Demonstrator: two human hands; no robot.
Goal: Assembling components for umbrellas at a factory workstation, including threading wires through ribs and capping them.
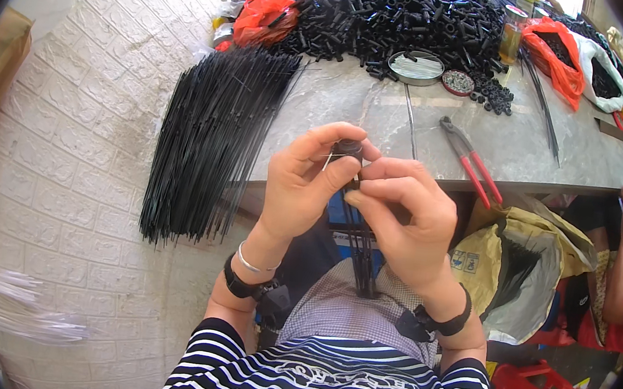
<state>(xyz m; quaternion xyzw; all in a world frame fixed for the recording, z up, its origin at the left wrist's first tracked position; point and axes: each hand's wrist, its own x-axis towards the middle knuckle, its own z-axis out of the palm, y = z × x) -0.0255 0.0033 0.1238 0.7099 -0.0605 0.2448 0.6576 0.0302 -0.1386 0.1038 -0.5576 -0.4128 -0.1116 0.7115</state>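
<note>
1. Centrally, by the near edge of the table [337, 105], a dark cylindrical piece [348, 148] is pinched between thumb and curled fingers of the left hand [293, 186].
2. Thumb and fingertips of the right hand [423, 215] are drawn together beside it; what is gripped there cannot be told.
3. Black strands [359, 255] are seen beneath, nearer the body.

The scene is brightly lit, and the white brick-patterned surface [100, 93] is washed pale toward the upper left. Bluish glints are thrown off the heaped black tubular parts [408, 21]. Shadow is cast beneath the grey stone-like tabletop [345, 98], whose front edge is bowed by the fisheye lens. The bare left hand [297, 185] and bare right hand [420, 222] are rendered clearly; the corners are blacked out.
</note>
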